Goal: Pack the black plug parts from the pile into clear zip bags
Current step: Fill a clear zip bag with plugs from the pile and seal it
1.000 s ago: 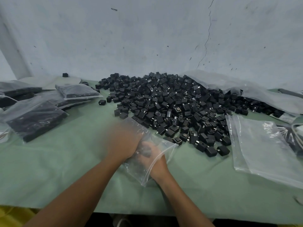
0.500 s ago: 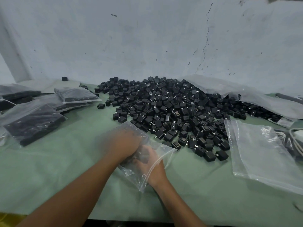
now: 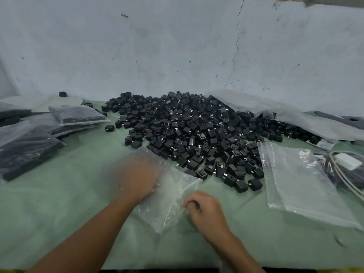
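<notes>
The right hand (image 3: 204,210) is clenched, pinching the 4 o'clock edge of one clear flat plastic zip bag (image 3: 171,196) on the green cloth-covered tabletop (image 3: 69,203). The left hand (image 3: 137,178), blurred, sits at the bag's 10 o'clock side; its grip cannot be determined. At 3 o'clock: empty clear plastic bags (image 3: 295,184), count unreadable. At 12 o'clock: one pile of small black cube-shaped plug parts (image 3: 197,133). At 10 o'clock: at least four filled clear plastic bags (image 3: 25,150).

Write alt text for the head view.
A right hand pinches the near edge of a clear zip bag on a green table; the blurred left hand is at its far end. Behind is a pile of black plug parts.
</notes>
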